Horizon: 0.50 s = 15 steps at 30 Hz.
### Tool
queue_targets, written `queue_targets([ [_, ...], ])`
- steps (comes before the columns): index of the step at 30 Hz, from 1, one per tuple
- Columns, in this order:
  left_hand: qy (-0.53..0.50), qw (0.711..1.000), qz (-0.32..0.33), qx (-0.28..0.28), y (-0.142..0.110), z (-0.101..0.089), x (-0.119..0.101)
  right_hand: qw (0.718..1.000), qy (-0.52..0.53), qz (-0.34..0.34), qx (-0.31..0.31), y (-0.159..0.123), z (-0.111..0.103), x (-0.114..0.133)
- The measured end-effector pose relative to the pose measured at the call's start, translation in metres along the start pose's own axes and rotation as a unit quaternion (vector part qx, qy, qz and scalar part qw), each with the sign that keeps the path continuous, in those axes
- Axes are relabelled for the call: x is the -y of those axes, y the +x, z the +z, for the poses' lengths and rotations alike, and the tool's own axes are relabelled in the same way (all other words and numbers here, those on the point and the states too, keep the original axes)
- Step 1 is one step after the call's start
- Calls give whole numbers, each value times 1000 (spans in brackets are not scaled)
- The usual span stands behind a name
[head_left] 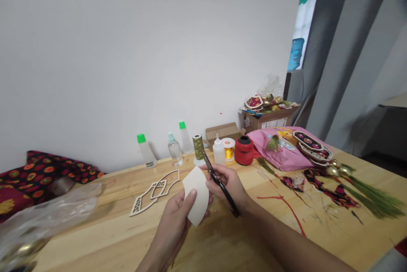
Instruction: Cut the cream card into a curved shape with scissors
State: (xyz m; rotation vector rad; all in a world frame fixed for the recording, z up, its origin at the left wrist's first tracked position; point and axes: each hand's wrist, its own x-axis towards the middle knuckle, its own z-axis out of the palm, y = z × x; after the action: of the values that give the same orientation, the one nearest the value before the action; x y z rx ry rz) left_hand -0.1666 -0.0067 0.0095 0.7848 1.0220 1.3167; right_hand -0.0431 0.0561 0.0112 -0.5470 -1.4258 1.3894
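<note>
Two bare hands meet above a pale wooden table [104, 229], near the middle of the view. The left hand [174, 219] is closed on a blank, off-white piece [197, 202] with curved sides, its thumb pressed flat on the front and its fingers behind. The piece is tilted upright above the wood, a corner pointing down. The right hand [229, 185] is closed around a slim dark tool [219, 184], its narrow end pointing up and left and its black handle crossing the palm toward the wrist. The thumb and fingers are bent around the tool, their tips at the right edge of the off-white piece; whether they touch it is unclear. Left of the hands, pale openwork frames [142, 205] lie flat on the table. Behind stand two green-capped bottles [147, 153], a clear bottle [174, 153], a cone of olive thread [198, 147], a small white squeeze bottle [218, 152], a spool of golden-yellow thread [228, 152] and a red thread spool [244, 153]. To the right are a pink bag [280, 153] with decorated plaques [308, 145] on it, a green tassel [375, 195] and fabric scraps [333, 189]. Dark patterned cloth [60, 170] and clear plastic [57, 210] lie at far left.
</note>
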Motion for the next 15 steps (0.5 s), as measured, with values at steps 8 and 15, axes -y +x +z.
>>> queue_targets([
  [8,-76,997,31,10,3,-6,1,960,-254,-119,2,4,-16,-7],
  [15,-54,986,125,-96,9,-16,-5,775,-599,-190,61,-2,-25,-6],
])
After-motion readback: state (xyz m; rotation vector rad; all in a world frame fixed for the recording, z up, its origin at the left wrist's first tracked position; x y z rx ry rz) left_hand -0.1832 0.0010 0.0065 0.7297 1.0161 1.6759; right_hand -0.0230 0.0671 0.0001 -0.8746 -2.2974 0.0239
